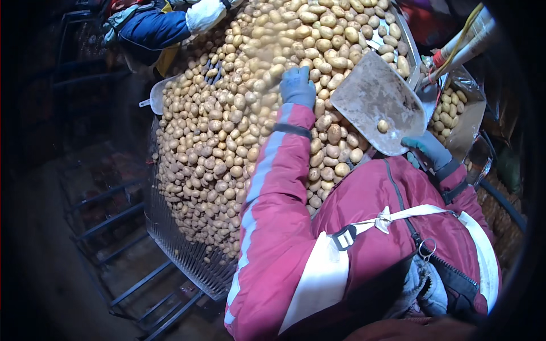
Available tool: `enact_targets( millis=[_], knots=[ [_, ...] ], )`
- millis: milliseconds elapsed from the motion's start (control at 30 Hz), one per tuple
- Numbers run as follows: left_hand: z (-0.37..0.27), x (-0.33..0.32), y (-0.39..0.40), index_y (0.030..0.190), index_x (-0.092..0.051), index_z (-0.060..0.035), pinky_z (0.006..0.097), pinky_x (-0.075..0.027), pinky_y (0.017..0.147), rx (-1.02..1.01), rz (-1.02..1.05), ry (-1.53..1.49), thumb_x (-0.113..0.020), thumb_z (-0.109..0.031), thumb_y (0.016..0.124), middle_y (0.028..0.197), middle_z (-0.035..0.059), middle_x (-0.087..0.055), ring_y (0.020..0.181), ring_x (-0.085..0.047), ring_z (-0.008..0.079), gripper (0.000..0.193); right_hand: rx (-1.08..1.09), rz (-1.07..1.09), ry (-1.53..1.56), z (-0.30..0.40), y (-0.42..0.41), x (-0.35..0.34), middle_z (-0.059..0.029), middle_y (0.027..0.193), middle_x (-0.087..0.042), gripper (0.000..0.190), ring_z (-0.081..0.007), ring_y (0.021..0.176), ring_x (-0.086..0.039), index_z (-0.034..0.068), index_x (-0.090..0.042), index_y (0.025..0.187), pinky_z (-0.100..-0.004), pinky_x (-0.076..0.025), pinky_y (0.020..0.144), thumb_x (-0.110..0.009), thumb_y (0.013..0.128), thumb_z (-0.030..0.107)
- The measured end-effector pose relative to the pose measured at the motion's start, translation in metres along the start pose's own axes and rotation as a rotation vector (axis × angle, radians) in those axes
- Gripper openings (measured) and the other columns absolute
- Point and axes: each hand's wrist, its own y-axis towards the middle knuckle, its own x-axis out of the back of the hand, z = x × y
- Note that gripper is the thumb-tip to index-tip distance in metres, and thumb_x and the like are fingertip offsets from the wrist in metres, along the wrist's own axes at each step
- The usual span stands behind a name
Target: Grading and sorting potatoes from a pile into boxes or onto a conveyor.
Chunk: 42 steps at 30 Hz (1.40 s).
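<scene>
A heap of potatoes (222,128) covers a slatted metal sorting table (192,264). My left hand (297,86), in a grey-blue work glove, rests on the potatoes near the middle of the heap; its fingertips are partly lost among them, so whether it holds one is unclear. My right hand (428,150), gloved too, grips the near edge or handle of a worn, pale scoop (375,102). The scoop lies tilted over the right side of the heap, with a single potato (382,125) in it.
Beyond the right edge stands an open bag or box of potatoes (448,111), beside taped pipes (465,40). A co-worker's blue sleeve (155,27) and white glove reach in at the upper left, above another pale scoop (158,97). Metal railings (140,283) run along the lower left.
</scene>
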Motion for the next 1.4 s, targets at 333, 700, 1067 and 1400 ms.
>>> enact_targets(
  millis=[333, 700, 1067, 1400],
  knots=[
    [0.123, 0.069, -0.011, 0.131, -0.066, -0.004, 0.0447, -0.048, 0.105, 0.323, -0.205, -0.193, -0.077, -0.025, 0.084, 0.137, 0.0212, -0.059, 0.119, -0.06, 0.0373, 0.053, 0.04, 0.053, 0.07, -0.013, 0.021, -0.009, -0.0035, 0.078, -0.067, 0.024, -0.0137, 0.05, -0.061, 0.0, -0.066, 0.11, -0.0269, -0.049, 0.043, -0.072, 0.092, 0.016],
    [0.09, 0.086, -0.137, 0.117, -0.069, -0.0159, 0.0476, -0.047, 0.1, 0.177, 0.033, -0.146, -0.072, -0.024, 0.081, 0.122, 0.0118, -0.062, 0.114, -0.057, 0.0357, 0.037, 0.081, -0.014, -0.12, -0.035, 0.019, -0.006, -0.0051, 0.07, -0.065, 0.02, -0.0153, 0.046, -0.058, 0.001, -0.068, 0.101, -0.0295, -0.044, 0.04, -0.072, 0.092, 0.019],
    [0.102, 0.155, -0.221, 0.103, -0.076, -0.009, 0.0444, -0.054, 0.085, 0.639, 0.044, -0.452, -0.069, -0.024, 0.087, 0.105, 0.016, -0.071, 0.097, -0.068, 0.0339, 0.023, 0.081, 0.022, -0.081, -0.053, 0.016, -0.004, -0.0024, 0.077, -0.066, 0.02, -0.0136, 0.054, -0.055, 0.002, -0.069, 0.102, -0.0296, -0.043, 0.047, -0.071, 0.093, 0.019],
    [0.152, 0.122, -0.161, 0.107, -0.075, -0.0166, 0.0447, -0.051, 0.099, 0.477, 0.262, -0.032, -0.066, -0.025, 0.086, 0.122, 0.017, -0.07, 0.114, -0.065, 0.0366, 0.024, 0.279, 0.079, -0.308, -0.054, 0.004, -0.04, -0.0008, 0.078, -0.065, 0.021, -0.0094, 0.055, -0.054, 0.004, -0.068, 0.103, -0.0264, -0.041, 0.046, -0.072, 0.091, 0.021]
  ],
)
